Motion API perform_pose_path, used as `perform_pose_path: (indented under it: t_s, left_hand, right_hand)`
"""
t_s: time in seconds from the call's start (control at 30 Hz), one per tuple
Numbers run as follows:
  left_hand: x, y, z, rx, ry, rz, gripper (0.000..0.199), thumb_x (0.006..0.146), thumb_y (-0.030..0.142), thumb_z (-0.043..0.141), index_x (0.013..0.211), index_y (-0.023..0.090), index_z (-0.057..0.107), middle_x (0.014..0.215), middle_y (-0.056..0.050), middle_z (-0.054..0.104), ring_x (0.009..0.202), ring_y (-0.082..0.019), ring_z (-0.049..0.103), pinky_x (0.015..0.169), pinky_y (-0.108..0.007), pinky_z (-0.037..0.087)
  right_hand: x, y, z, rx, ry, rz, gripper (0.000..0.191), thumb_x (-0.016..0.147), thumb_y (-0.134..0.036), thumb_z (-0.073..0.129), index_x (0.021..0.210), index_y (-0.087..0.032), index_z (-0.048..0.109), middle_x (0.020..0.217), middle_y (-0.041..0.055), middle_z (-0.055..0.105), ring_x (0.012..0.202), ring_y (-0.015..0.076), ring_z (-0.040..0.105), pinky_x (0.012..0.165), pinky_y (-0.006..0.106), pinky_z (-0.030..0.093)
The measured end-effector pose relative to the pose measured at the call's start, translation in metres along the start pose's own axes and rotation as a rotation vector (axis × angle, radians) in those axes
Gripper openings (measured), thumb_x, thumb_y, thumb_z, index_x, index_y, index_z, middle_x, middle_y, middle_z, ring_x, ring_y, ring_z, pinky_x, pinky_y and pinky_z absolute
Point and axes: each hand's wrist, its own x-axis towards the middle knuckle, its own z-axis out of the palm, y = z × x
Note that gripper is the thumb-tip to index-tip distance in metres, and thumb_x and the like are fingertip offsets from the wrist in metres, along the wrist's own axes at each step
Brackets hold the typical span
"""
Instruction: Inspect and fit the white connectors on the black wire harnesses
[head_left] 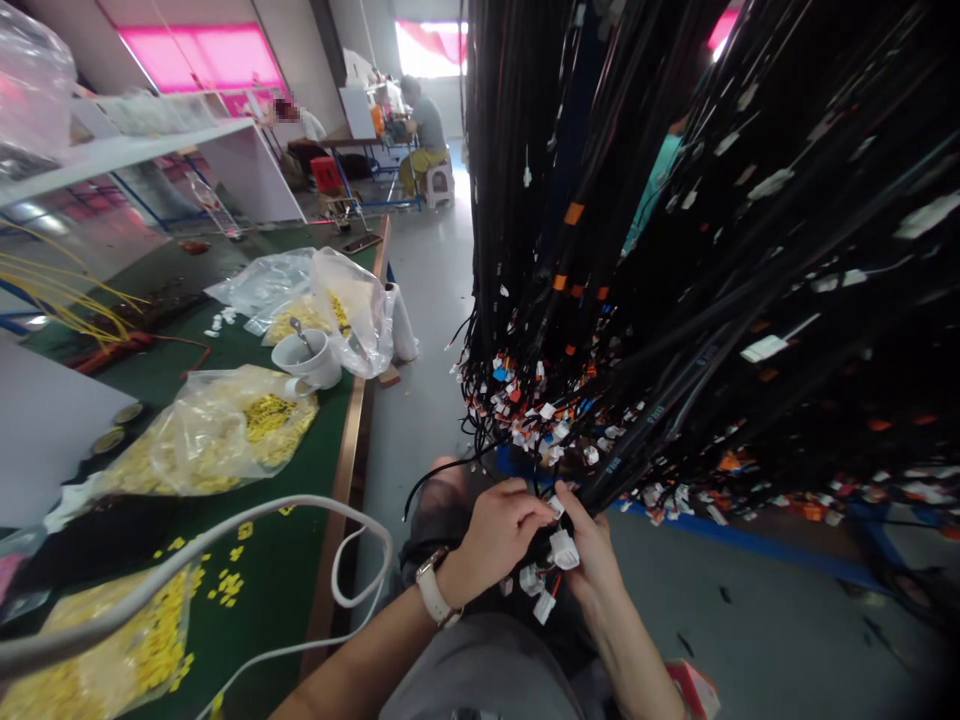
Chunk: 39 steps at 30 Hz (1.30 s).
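Observation:
Over my lap, my left hand (504, 528), with a watch (435, 590) on its wrist, pinches a small white connector (556, 507). Close beside it, my right hand (594, 550) is closed around the end of a black wire harness (626, 455), its thumb near the same connector. Below my fingers hang a larger white plug (564, 549) and several more white plugs on short wires. Part of the harness's grip is hidden behind my right hand. A dense mass of hanging black cables (517, 200) with white, orange and blue connector ends fills the space ahead.
On the left, a green-topped bench (277, 540) carries bags of yellow pieces (270, 420), loose yellow pieces (229, 585) and a white cup (309, 360). A thick white cable (247, 515) loops past its edge. A blue rack rail (750, 540) runs under the cables. People (427, 125) sit farther back.

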Motion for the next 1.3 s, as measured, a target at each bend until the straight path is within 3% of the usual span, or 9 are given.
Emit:
perform_pose_path:
  t_s: [0.27, 0.53, 0.67, 0.73, 0.8, 0.9, 1.03, 1.17, 1.3]
  left_hand:
    - [0.004, 0.001, -0.008, 0.317, -0.136, 0.216, 0.027, 0.09, 0.016, 0.049, 0.091, 0.024, 0.075, 0.079, -0.005, 0.065, 0.076, -0.018, 0.058, 0.071, -0.027, 0.042]
    - [0.01, 0.011, -0.016, 0.312, -0.217, 0.245, 0.026, 0.087, 0.013, 0.049, 0.088, 0.023, 0.074, 0.079, -0.005, 0.065, 0.074, -0.019, 0.056, 0.068, -0.028, 0.038]
    - [0.014, 0.01, -0.016, 0.243, -0.2, 0.156, 0.019, 0.087, 0.018, 0.053, 0.086, 0.022, 0.072, 0.083, -0.005, 0.067, 0.077, -0.018, 0.058, 0.07, -0.027, 0.038]
    - [0.017, 0.01, -0.017, 0.178, -0.171, 0.056, 0.009, 0.083, 0.023, 0.062, 0.087, 0.021, 0.07, 0.075, -0.001, 0.064, 0.07, -0.016, 0.055, 0.066, -0.025, 0.036]
    - [0.019, 0.01, -0.019, 0.115, -0.169, -0.044, 0.013, 0.076, 0.026, 0.07, 0.088, 0.019, 0.07, 0.061, 0.004, 0.054, 0.059, -0.012, 0.047, 0.059, -0.024, 0.031]
    - [0.021, 0.008, -0.02, -0.005, -0.204, -0.138, 0.021, 0.073, 0.026, 0.072, 0.092, 0.017, 0.069, 0.053, 0.009, 0.04, 0.051, -0.009, 0.036, 0.054, -0.023, 0.026]
    - [0.019, 0.001, -0.016, -0.237, -0.331, -0.251, 0.029, 0.076, 0.029, 0.066, 0.1, 0.013, 0.068, 0.054, 0.008, 0.038, 0.051, -0.008, 0.03, 0.05, -0.023, 0.022]
    - [0.015, -0.004, -0.009, -0.464, -0.435, -0.255, 0.033, 0.082, 0.041, 0.06, 0.094, 0.01, 0.067, 0.063, 0.003, 0.045, 0.058, -0.009, 0.034, 0.054, -0.023, 0.027]
    - [0.011, -0.004, -0.003, -0.431, -0.354, -0.184, 0.032, 0.084, 0.042, 0.057, 0.081, 0.011, 0.064, 0.065, 0.001, 0.045, 0.062, -0.011, 0.035, 0.056, -0.023, 0.029]
  right_hand:
    - [-0.002, 0.0, -0.001, 0.003, 0.004, -0.023, 0.04, 0.05, -0.032, 0.088, 0.078, -0.016, 0.064, 0.069, -0.0009, 0.067, 0.056, 0.0132, 0.059, 0.05, 0.023, 0.048]
    - [-0.003, 0.0, -0.002, -0.002, 0.025, -0.025, 0.041, 0.049, -0.033, 0.089, 0.078, -0.016, 0.065, 0.068, -0.0018, 0.067, 0.057, 0.0123, 0.059, 0.051, 0.022, 0.047]
    - [-0.006, 0.0, -0.002, 0.007, -0.02, -0.031, 0.039, 0.052, -0.033, 0.088, 0.078, -0.016, 0.066, 0.069, -0.0014, 0.068, 0.058, 0.0128, 0.061, 0.053, 0.023, 0.049]
    - [-0.007, -0.001, -0.002, 0.004, -0.026, -0.012, 0.038, 0.051, -0.033, 0.088, 0.076, -0.016, 0.065, 0.067, -0.0015, 0.067, 0.056, 0.0127, 0.06, 0.051, 0.022, 0.049]
    - [-0.009, -0.002, -0.001, 0.001, -0.023, -0.003, 0.038, 0.05, -0.033, 0.089, 0.074, -0.016, 0.065, 0.064, -0.0022, 0.066, 0.054, 0.0121, 0.059, 0.05, 0.022, 0.048]
    - [-0.011, -0.003, 0.0, -0.001, -0.023, -0.009, 0.039, 0.049, -0.034, 0.089, 0.074, -0.016, 0.065, 0.063, -0.0028, 0.065, 0.054, 0.0121, 0.059, 0.05, 0.022, 0.048]
    - [-0.012, -0.003, 0.001, 0.001, -0.026, -0.035, 0.039, 0.049, -0.033, 0.089, 0.077, -0.017, 0.066, 0.066, -0.0028, 0.067, 0.058, 0.0129, 0.061, 0.053, 0.022, 0.05]
    - [-0.012, -0.001, -0.001, -0.002, -0.051, -0.045, 0.038, 0.051, -0.032, 0.089, 0.079, -0.018, 0.067, 0.07, -0.002, 0.069, 0.061, 0.0128, 0.063, 0.057, 0.022, 0.052]
    - [-0.013, -0.001, -0.003, -0.008, -0.069, -0.055, 0.038, 0.053, -0.032, 0.088, 0.08, -0.018, 0.067, 0.071, -0.002, 0.069, 0.062, 0.0135, 0.064, 0.058, 0.023, 0.053]
